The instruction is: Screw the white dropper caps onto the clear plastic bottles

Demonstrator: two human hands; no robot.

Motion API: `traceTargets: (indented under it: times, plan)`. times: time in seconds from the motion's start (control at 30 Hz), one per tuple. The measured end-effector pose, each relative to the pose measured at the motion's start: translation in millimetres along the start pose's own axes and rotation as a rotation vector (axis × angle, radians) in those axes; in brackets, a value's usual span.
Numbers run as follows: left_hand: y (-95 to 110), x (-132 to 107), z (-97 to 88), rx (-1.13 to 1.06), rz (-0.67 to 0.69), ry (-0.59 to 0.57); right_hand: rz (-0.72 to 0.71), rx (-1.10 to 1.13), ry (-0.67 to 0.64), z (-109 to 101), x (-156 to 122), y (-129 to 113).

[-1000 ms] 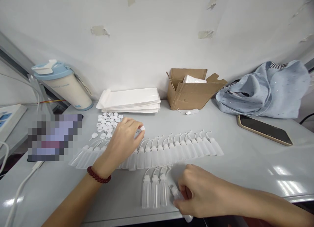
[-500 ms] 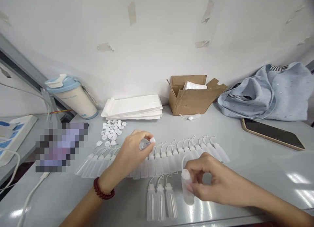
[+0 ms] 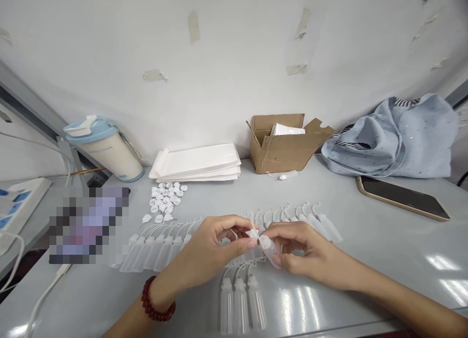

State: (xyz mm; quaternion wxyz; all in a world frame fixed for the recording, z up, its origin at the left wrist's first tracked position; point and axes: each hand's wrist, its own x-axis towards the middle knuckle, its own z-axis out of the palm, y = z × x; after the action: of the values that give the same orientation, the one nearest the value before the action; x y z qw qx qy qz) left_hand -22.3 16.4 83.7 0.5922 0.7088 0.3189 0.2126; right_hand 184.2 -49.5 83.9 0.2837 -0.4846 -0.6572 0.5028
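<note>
grey table (image 3: pixel 219 197), left hand (image 3: pixel 210 253) in pinch on cap (image 3: pixel 253 234), right hand (image 3: pixel 312 253) likewise on bottle (image 3: pixel 268 247)

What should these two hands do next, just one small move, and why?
Probably line the white cap up with the top of the small bottle: the left hand pinches the cap right beside that top, and the right hand holds the bottle tilted, top leaning toward the cap.
</note>
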Motion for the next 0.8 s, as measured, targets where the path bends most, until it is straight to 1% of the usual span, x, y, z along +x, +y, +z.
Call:
traceTargets:
  times: [0.17, 0.27, 0.33, 0.4, 0.5, 0.57, 0.6, 0.67, 0.8]
  plan:
    - [1.2, -0.7, -0.9, 0.047, 0.022, 0.002, -0.035, -0.054, -0.03, -5.6, 2.0, -2.5]
    - [1.6, -1.0, -0.7, 0.119, 0.028, 0.033, -0.041, -0.024, -0.054, -7.3, 2.2, -2.4]
    - [1.2, -1.0, -0.2, 0.128, 0.025, 0.048, -0.036, 0.017, -0.044, -6.6, 2.0, -1.7]
    - [0.5, -0.9, 0.8, 0.117, 0.008, 0.047, -0.005, 0.059, 0.016, -4.5, 1.6, -0.1]
    - [-0.7, -0.6, 3.3, 0.125, -0.012, 0.041, 0.044, 0.059, 0.147, -0.3, 1.1, 3.7]
    - [-1.9, -0.2, 5.3, 0.134, -0.014, 0.05, 0.045, 0.045, 0.189, 1.7, 1.5, 5.6]
    - [-2.7, 0.1, 6.3, 0.137, -0.007, 0.056, 0.04, 0.055, 0.191, 2.4, 1.9, 6.1]
    - [-5.0, 0.6, 8.3, 0.158, 0.034, 0.083, 0.047, 0.117, 0.165, 3.0, 3.4, 6.5]
    - [-10.2, 1.0, 12.0, 0.266, 0.208, 0.163, 0.109, 0.315, 0.1, 2.8, 6.9, 7.6]
